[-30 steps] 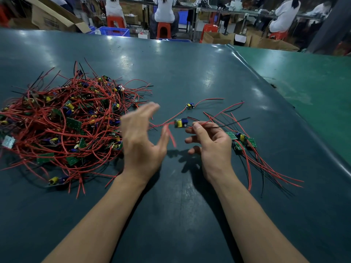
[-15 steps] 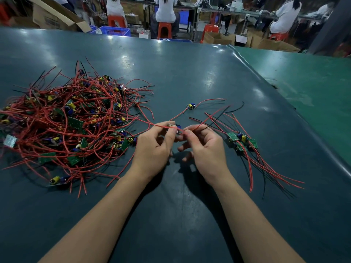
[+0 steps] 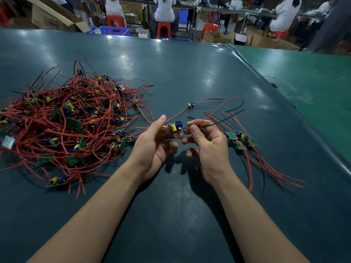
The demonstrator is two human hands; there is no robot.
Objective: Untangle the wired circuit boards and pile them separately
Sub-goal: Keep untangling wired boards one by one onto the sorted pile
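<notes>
1. The wired circuit board, a small green one carrying a yellow capacitor and a blue part, is being held up above the bench between the two hands, roughly at the middle of the view.
2. The left hand is cradling the board from below and to the side, thumb raised and fingers curled under it, probably to keep it steady while its leads are being sorted.
3. The right hand is pinching the board's red and black wires just beside the board, thumb against forefinger, which looks like a way of drawing them clear of other leads.
4. A red lead is running from the held board toward the tangled heap on the left, so the board is likely not fully free yet.
5. The sorted pile is lying just right of the right hand, its wires fanning toward the person, kept well apart from the heap.
6. One lone board is lying on the bench beyond the hands.
</notes>
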